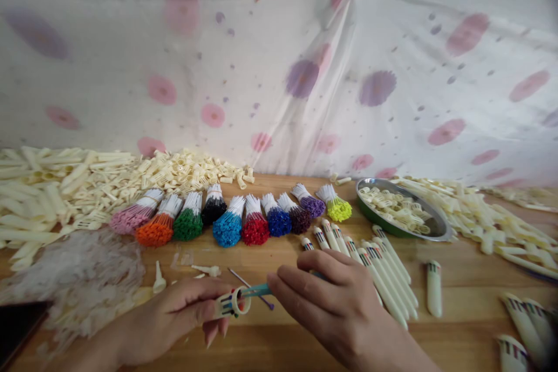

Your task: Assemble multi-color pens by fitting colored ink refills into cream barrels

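My left hand (pixel 178 314) pinches a short cream multicolour pen barrel (pixel 225 306), its open end facing right and small coloured sliders showing round the rim. Closed round light-blue tweezers (pixel 258 290), my right hand (pixel 335 308) holds their tips at the barrel's mouth. Something reddish shows inside; I cannot make out its shape. A thin refill with a purple end (pixel 269 305) lies on the table behind the tweezers. Just beyond my right hand several cream pens (pixel 383 279) lie side by side, coloured sliders at their far ends.
Bundled refills in many colours, such as red ones (pixel 255 226), stand in a row. Cream parts (pixel 183 171) are heaped at the left, above clear plastic pieces (pixel 87 279). A metal dish (pixel 440 224) holds cream rings. More pens (pixel 434 290) lie right. A patterned plastic sheet (pixel 261 58) hangs behind.
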A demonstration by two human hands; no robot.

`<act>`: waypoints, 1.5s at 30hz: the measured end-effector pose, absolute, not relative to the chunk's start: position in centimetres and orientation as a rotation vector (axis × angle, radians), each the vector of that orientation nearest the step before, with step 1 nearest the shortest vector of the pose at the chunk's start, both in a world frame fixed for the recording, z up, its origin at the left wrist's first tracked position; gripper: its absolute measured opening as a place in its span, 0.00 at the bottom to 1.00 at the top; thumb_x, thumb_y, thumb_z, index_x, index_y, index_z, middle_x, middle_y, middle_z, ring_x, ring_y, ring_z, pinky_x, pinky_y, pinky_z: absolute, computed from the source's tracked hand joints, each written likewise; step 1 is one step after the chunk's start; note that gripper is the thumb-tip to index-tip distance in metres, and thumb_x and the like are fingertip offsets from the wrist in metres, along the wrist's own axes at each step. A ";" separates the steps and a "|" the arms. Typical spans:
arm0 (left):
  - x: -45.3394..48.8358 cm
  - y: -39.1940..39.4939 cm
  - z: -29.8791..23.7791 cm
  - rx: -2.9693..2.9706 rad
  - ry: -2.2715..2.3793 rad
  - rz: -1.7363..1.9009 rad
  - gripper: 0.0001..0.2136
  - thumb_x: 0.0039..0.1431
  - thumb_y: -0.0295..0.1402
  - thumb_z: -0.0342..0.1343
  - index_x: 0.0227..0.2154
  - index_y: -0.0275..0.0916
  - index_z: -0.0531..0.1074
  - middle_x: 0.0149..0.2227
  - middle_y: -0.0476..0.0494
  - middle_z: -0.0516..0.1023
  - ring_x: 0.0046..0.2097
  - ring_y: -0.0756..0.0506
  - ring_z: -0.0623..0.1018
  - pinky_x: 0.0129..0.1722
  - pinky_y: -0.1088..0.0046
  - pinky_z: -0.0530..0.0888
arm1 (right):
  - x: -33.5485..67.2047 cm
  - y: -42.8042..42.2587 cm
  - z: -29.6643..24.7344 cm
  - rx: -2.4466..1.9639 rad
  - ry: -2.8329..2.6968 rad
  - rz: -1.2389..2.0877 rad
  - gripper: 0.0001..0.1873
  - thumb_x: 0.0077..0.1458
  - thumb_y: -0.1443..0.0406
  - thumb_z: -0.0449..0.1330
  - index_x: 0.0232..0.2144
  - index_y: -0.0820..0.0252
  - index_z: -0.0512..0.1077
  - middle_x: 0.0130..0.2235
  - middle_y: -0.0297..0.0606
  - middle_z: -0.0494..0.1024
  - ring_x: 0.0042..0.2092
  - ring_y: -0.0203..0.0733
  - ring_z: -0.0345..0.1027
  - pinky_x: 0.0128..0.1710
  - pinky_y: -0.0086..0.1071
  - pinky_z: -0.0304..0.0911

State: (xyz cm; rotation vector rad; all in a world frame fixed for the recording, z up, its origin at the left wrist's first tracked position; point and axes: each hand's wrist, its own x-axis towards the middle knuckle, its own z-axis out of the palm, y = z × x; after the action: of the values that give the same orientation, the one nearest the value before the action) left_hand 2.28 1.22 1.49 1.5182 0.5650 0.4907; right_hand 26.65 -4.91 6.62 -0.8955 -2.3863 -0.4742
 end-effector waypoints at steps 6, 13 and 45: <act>2.0 1.3 1.0 1.526 0.576 0.461 0.15 0.58 0.46 0.52 0.41 0.47 0.77 0.28 0.46 0.78 0.28 0.48 0.76 0.28 0.74 0.74 | 26.6 -5.0 6.8 -0.885 -2.382 -0.525 0.17 0.65 0.69 0.43 0.41 0.62 0.72 0.37 0.34 0.80 0.34 0.38 0.67 0.30 0.33 0.61; 2.2 1.3 1.3 1.606 0.610 0.497 0.11 0.58 0.41 0.54 0.40 0.49 0.77 0.29 0.47 0.79 0.28 0.48 0.77 0.28 0.74 0.74 | 26.0 -5.4 6.8 -0.942 -2.355 -0.368 0.13 0.63 0.69 0.47 0.38 0.63 0.72 0.32 0.37 0.78 0.32 0.38 0.67 0.30 0.32 0.61; 3.3 1.4 0.0 1.920 0.738 1.243 0.04 0.55 0.32 0.59 0.26 0.41 0.71 0.30 0.51 0.70 0.31 0.49 0.73 0.31 0.74 0.69 | 22.0 -5.9 1.7 -1.221 -1.997 -0.063 0.13 0.55 0.67 0.45 0.19 0.58 0.61 0.12 0.29 0.65 0.11 0.30 0.56 0.12 0.27 0.39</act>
State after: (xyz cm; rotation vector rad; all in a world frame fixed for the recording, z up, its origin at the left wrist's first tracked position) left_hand 3.32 1.42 0.01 1.9204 0.7382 1.2430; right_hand 21.99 -5.89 1.65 -1.2208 -1.9965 -0.0634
